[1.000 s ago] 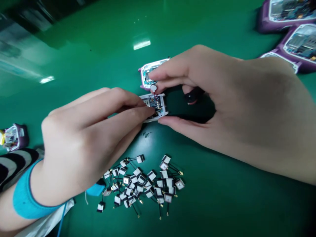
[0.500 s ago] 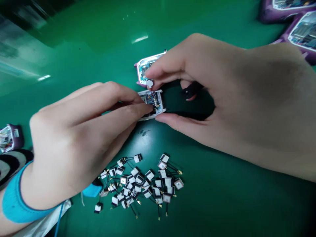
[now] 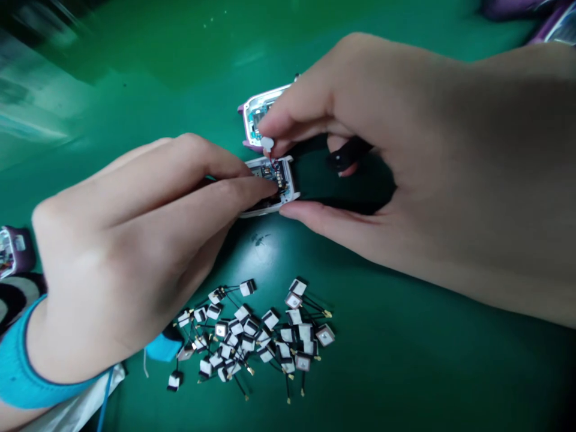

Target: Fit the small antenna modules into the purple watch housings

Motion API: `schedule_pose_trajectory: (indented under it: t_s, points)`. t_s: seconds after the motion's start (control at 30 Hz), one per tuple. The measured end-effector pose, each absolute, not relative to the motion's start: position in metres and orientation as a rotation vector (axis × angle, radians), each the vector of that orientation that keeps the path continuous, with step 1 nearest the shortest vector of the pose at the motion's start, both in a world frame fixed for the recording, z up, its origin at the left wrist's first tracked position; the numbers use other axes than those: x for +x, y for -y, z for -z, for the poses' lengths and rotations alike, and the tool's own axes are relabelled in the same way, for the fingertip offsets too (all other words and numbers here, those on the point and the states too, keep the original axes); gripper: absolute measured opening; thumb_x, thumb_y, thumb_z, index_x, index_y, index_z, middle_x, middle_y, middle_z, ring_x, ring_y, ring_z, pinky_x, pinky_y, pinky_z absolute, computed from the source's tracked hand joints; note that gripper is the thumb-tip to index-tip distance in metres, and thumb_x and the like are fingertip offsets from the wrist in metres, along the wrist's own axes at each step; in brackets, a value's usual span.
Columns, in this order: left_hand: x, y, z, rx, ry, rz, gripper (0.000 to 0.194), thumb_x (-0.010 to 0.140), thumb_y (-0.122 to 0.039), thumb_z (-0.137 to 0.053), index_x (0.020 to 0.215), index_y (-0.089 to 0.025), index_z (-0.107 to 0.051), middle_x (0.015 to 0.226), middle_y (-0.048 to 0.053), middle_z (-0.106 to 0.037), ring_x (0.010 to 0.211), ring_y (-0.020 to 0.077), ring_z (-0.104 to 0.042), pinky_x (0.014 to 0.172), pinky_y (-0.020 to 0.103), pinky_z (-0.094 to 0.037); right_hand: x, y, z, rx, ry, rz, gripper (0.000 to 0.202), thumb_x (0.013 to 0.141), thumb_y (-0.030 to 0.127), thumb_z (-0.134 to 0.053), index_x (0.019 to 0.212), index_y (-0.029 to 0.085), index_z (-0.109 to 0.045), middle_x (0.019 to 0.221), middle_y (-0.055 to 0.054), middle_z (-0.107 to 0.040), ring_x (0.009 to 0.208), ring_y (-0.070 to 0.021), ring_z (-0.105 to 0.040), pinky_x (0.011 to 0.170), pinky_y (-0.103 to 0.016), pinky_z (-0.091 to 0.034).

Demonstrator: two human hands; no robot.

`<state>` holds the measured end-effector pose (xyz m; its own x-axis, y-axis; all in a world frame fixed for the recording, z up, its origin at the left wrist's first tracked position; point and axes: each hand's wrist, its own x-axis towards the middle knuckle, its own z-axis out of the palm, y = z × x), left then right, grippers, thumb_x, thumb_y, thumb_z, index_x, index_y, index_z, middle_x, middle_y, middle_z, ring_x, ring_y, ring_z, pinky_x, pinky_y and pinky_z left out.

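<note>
A white smartwatch case [image 3: 291,177] with its circuit board [image 3: 281,174] exposed lies between my hands. My left hand [image 3: 135,246] grips its left side; one fingertip presses on the board and hides part of it. My right hand [image 3: 405,162] spans the case's right end, thumb at the lower edge and curled fingers at the upper edge. A small silver disc [image 3: 267,144], like a vibration motor, stands by my right fingertips on thin red and dark wires from the board. Just behind, a purple smartwatch case [image 3: 246,120] lies open, partly covered by my right fingers.
Several small square antenna modules [image 3: 249,327] with black cables lie heaped on the green mat [image 3: 405,372] nearer me. Other purple cases rest at the left edge [image 3: 22,249] and the upper right corner [image 3: 513,7]. A blue object [image 3: 162,347] sits beside my left wrist.
Both hands and the case appear slightly further left and up, partly as the view shifts. My grip and the disc's place at my right fingertips look the same.
</note>
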<state>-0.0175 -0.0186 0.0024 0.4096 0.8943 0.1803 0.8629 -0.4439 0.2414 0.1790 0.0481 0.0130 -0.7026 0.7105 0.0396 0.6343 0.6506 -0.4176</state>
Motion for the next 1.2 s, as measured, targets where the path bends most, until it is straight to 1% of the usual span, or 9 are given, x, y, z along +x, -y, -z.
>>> schedule_pose_trajectory:
  t_s: [0.13,0.23,0.3,0.47,0.63,0.8,0.97,1.07,1.2]
  points:
    - [-0.017,0.019,-0.003,2.529,-1.589,-0.455,0.02,0.08,-0.019,-0.055,0.093,-0.031,-0.064,0.094,-0.006,-0.061,0.081,0.0113,-0.055,0.07,0.026,-0.042,0.182,-0.056,-0.016,-1.068,2.688,-0.706,0.037,0.078,0.045,-0.051,0.112,0.03,-0.049,0.084,0.005,-0.068,0.093,-0.0187,-0.06,0.049,-0.009,-0.042]
    - [-0.018,0.019,-0.002,2.523,-1.575,-0.458,0.02,0.079,-0.019,-0.056,0.093,-0.031,-0.064,0.096,-0.005,-0.061,0.083,0.0123,-0.056,0.071,0.026,-0.042,0.184,-0.06,-0.016,-1.056,2.666,-0.808,0.027,0.086,0.039,-0.039,0.109,0.031,-0.051,0.085,0.006,-0.068,0.094,-0.0168,-0.059,0.051,-0.008,-0.044]
    - [-0.019,0.02,-0.001,2.532,-1.569,-0.459,0.022,0.078,-0.018,-0.056,0.094,-0.031,-0.064,0.099,-0.005,-0.06,0.085,0.0133,-0.056,0.073,0.027,-0.043,0.184,-0.062,-0.016,-1.055,2.645,-0.855,0.027,0.088,0.038,-0.033,0.106,0.031,-0.052,0.081,0.007,-0.068,0.093,-0.0148,-0.059,0.054,-0.007,-0.044]
    - [-0.022,0.022,0.0,2.532,-1.585,-0.425,0.03,0.078,-0.016,-0.056,0.102,-0.033,-0.061,0.109,-0.006,-0.057,0.095,0.0158,-0.055,0.081,0.028,-0.044,0.182,-0.063,-0.015,-1.043,2.624,-0.878,0.028,0.088,0.038,-0.032,0.106,0.03,-0.051,0.072,0.007,-0.067,0.086,-0.013,-0.061,0.051,-0.007,-0.043]
    - [-0.024,0.022,0.001,2.555,-1.576,-0.453,0.029,0.078,-0.017,-0.057,0.101,-0.034,-0.061,0.106,-0.007,-0.059,0.094,0.0159,-0.056,0.077,0.027,-0.045,0.179,-0.062,-0.015,-1.054,2.604,-0.858,0.029,0.088,0.04,-0.031,0.104,0.03,-0.051,0.067,0.007,-0.066,0.082,-0.0135,-0.062,0.047,-0.007,-0.041]
    - [-0.025,0.022,0.001,2.555,-1.57,-0.456,0.026,0.079,-0.019,-0.056,0.099,-0.033,-0.062,0.109,-0.007,-0.058,0.093,0.0159,-0.057,0.076,0.028,-0.045,0.179,-0.063,-0.016,-1.058,2.571,-0.915,0.03,0.088,0.041,-0.028,0.1,0.03,-0.053,0.063,0.007,-0.065,0.083,-0.0123,-0.062,0.051,-0.007,-0.042]
    - [-0.024,0.022,0.001,2.482,-1.615,-0.4,0.027,0.079,-0.019,-0.055,0.101,-0.036,-0.061,0.112,-0.009,-0.056,0.096,0.0159,-0.056,0.08,0.029,-0.046,0.179,-0.065,-0.016,-1.031,2.572,-0.957,0.032,0.086,0.046,-0.029,0.091,0.03,-0.056,0.065,0.008,-0.065,0.084,-0.0121,-0.063,0.055,-0.01,-0.044]
    - [-0.023,0.024,0.002,2.445,-1.653,-0.385,0.027,0.081,-0.021,-0.053,0.101,-0.038,-0.06,0.113,-0.01,-0.055,0.096,0.0158,-0.055,0.082,0.031,-0.045,0.178,-0.066,-0.017,-1.061,2.57,-0.978,0.035,0.086,0.048,-0.027,0.09,0.029,-0.056,0.065,0.007,-0.065,0.085,-0.0141,-0.063,0.055,-0.013,-0.045]
    - [-0.021,0.025,0.001,2.471,-1.663,-0.378,0.026,0.082,-0.021,-0.051,0.101,-0.037,-0.06,0.115,-0.01,-0.054,0.099,0.0159,-0.054,0.085,0.03,-0.045,0.177,-0.067,-0.016,-1.051,2.584,-0.943,0.034,0.086,0.047,-0.027,0.09,0.03,-0.056,0.063,0.007,-0.064,0.085,-0.0144,-0.062,0.055,-0.013,-0.045]
